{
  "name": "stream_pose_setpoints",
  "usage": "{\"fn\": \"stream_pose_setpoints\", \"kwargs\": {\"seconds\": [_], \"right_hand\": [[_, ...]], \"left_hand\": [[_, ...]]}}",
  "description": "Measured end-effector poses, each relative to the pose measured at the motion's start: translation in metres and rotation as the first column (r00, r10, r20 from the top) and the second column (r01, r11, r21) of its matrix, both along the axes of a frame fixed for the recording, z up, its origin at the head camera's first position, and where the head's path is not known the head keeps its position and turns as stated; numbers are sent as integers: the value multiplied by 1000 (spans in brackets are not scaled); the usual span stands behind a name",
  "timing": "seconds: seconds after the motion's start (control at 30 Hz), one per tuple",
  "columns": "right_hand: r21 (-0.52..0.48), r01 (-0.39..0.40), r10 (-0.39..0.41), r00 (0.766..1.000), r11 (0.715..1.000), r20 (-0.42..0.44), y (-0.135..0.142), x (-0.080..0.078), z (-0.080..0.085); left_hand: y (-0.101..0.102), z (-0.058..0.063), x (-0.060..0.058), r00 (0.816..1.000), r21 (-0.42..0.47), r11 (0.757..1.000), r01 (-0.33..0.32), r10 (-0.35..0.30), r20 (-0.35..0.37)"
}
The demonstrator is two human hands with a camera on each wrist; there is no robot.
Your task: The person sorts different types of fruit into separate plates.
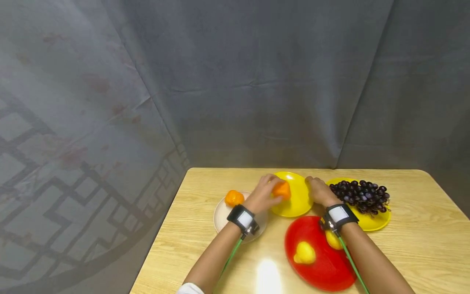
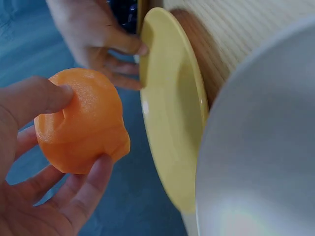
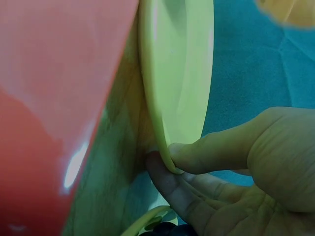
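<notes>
In my left hand (image 1: 262, 196) I hold an orange mandarin (image 2: 83, 120), its thumb on one side and fingertips on the other. The fruit hangs above the left part of a yellow plate (image 1: 298, 204). My right hand (image 1: 320, 192) pinches that plate's right rim, thumb on the upper face and fingers beneath, as the right wrist view shows. Another mandarin (image 1: 234, 198) rests on a pale plate (image 1: 221, 218), partly under my left wrist.
A red plate (image 1: 323, 273) holds a yellow lemon (image 1: 304, 253) and a second yellow fruit (image 1: 333, 240), partly behind my right wrist. Dark grapes (image 1: 363, 196) lie on another yellow plate (image 1: 378, 222) at right. Grey cloth (image 1: 257, 102) hangs behind the wooden table (image 1: 433, 245).
</notes>
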State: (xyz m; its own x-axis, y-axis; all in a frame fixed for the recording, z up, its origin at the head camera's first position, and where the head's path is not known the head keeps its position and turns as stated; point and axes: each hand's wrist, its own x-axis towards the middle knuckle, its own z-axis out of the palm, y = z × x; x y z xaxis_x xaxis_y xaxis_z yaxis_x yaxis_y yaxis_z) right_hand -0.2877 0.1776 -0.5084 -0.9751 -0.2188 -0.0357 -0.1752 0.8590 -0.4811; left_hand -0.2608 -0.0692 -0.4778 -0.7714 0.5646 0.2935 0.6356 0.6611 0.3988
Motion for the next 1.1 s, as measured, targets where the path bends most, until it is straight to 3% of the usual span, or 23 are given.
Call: {"fn": "stream_pose_setpoints", "kwargs": {"seconds": [0.2, 0.43, 0.77, 0.9, 1.1], "right_hand": [[0, 4, -4, 1000, 1000, -14, -2, 0, -2], [-9, 2, -2, 1000, 1000, -30, -3, 2, -2], [-11, 9, -9, 999, 1000, -33, -1, 3, -2], [-20, 23, -23, 1000, 1000, 4, -2, 4, -3], [-35, 45, -44, 998, 998, 40, -3, 7, 0]], "left_hand": [[21, -11, -21, 997, -27, 999, -32, 34, 72], [24, -25, -31, 984, -37, 996, -81, 85, 159], [29, -36, -36, 994, -43, 998, -53, 56, 91], [30, -38, -35, 994, -56, 997, -55, 60, 92], [21, -25, -29, 995, -96, 994, -58, 65, 72]]}}
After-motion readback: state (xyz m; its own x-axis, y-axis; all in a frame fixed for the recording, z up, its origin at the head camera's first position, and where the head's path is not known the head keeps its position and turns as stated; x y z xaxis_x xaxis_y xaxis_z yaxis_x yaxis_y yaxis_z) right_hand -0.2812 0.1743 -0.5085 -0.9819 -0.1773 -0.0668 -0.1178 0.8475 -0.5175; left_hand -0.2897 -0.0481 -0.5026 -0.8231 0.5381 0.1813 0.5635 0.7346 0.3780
